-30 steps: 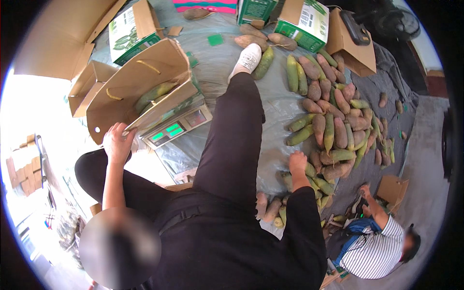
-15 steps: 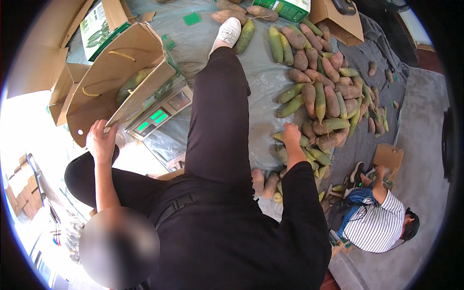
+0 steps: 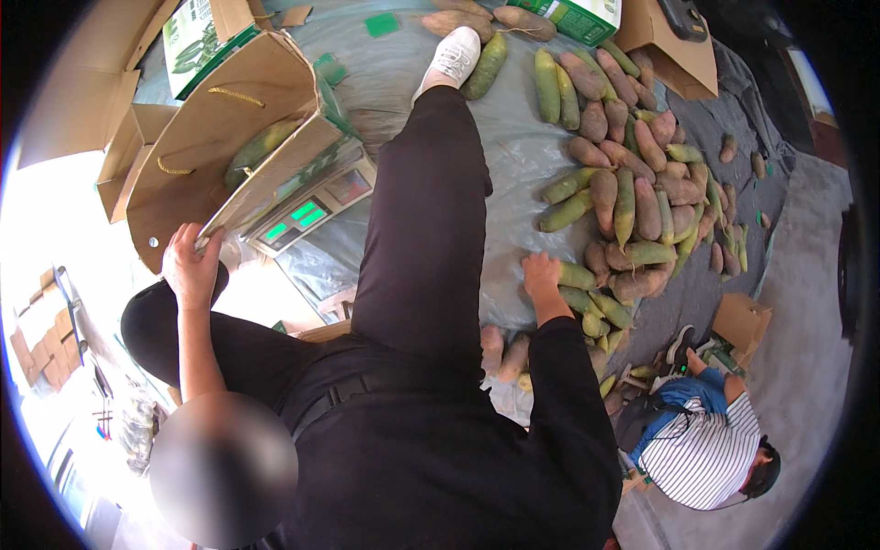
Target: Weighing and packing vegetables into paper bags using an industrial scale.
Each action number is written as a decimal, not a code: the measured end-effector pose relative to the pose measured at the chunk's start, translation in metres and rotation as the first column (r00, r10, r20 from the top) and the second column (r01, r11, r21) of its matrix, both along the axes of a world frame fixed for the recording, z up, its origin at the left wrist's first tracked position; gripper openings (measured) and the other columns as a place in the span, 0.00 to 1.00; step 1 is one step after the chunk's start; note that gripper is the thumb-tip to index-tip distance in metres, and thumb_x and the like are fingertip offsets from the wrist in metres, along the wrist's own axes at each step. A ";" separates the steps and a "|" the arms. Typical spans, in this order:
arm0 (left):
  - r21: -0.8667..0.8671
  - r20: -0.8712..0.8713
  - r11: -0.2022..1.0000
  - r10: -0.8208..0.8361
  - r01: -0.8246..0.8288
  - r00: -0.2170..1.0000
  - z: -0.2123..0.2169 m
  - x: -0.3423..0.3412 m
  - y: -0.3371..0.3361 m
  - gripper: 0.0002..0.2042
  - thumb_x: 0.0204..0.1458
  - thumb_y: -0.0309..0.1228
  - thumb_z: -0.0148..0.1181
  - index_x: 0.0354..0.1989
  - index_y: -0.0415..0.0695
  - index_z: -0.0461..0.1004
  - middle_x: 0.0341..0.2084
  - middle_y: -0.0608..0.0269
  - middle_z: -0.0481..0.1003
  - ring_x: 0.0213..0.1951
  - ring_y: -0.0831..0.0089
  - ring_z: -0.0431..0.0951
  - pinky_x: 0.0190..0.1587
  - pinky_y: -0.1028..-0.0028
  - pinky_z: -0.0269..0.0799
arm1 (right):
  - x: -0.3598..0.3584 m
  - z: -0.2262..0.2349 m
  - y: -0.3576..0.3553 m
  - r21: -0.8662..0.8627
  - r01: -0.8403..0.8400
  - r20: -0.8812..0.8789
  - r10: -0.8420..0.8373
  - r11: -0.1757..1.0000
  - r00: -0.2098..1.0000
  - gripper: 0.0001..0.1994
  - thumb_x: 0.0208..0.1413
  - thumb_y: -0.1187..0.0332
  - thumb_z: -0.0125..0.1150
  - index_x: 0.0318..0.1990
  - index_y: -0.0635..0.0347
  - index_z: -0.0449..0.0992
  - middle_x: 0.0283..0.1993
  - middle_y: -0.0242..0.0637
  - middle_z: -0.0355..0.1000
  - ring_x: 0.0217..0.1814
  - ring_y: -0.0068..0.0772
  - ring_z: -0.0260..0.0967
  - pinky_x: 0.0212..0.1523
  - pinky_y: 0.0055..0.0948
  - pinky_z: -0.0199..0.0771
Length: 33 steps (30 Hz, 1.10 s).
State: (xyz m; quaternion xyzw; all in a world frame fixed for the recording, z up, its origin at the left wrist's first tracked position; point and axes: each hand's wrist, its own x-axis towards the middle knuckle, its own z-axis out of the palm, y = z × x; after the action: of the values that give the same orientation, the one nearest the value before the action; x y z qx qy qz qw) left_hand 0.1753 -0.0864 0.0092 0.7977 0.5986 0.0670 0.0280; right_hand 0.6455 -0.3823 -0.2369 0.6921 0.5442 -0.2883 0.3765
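My left hand (image 3: 191, 266) is clamped on the stiff, light cardboard box flap (image 3: 266, 183), while my right hand (image 3: 541, 273) rests open on a firm, heavy-looking green mango (image 3: 576, 275), best cupped around its middle.

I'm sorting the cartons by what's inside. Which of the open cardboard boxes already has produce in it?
The large brown box sitting on the scale, its flap held by the left hand: a green vegetable lies inside. The smaller box beside it looks empty.

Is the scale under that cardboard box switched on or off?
On. The scale shows lit green displays on its front panel, below the cardboard box whose flap the left hand grips.
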 end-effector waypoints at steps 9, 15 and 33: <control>-0.032 -0.013 0.999 0.029 -0.030 0.999 0.002 0.003 0.002 0.10 0.41 0.35 0.62 0.24 0.41 0.72 0.23 0.58 0.71 0.31 0.57 0.73 0.35 0.63 0.67 | 0.012 -0.006 -0.003 0.100 -0.083 0.088 0.074 0.992 0.993 0.12 0.52 0.67 0.49 0.42 0.47 0.77 0.45 0.27 0.70 0.53 0.32 0.62 0.49 0.41 0.61; -0.057 -0.038 0.998 0.010 -0.012 0.999 0.003 -0.003 0.003 0.11 0.41 0.38 0.62 0.23 0.42 0.72 0.24 0.60 0.72 0.33 0.60 0.73 0.36 0.63 0.66 | 0.035 0.017 -0.004 0.338 0.016 0.180 -0.082 0.941 0.980 0.06 0.46 0.67 0.56 0.31 0.47 0.78 0.39 0.30 0.71 0.48 0.35 0.65 0.44 0.36 0.67; -0.052 -0.007 0.999 -0.006 0.006 1.000 0.004 -0.015 0.003 0.11 0.41 0.40 0.63 0.24 0.46 0.72 0.23 0.63 0.71 0.33 0.64 0.73 0.35 0.64 0.66 | 0.001 0.212 0.140 0.706 0.686 -0.700 -0.023 -0.173 0.714 0.03 0.48 0.78 0.61 0.31 0.67 0.75 0.35 0.36 0.71 0.37 0.26 0.68 0.41 0.26 0.68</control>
State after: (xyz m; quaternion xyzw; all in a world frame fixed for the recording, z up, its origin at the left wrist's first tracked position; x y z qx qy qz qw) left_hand 0.1602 -0.0835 0.0129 0.7989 0.5977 0.0486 0.0466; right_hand 0.6460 -0.2425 -0.0251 0.7738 0.4128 -0.0624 -0.4764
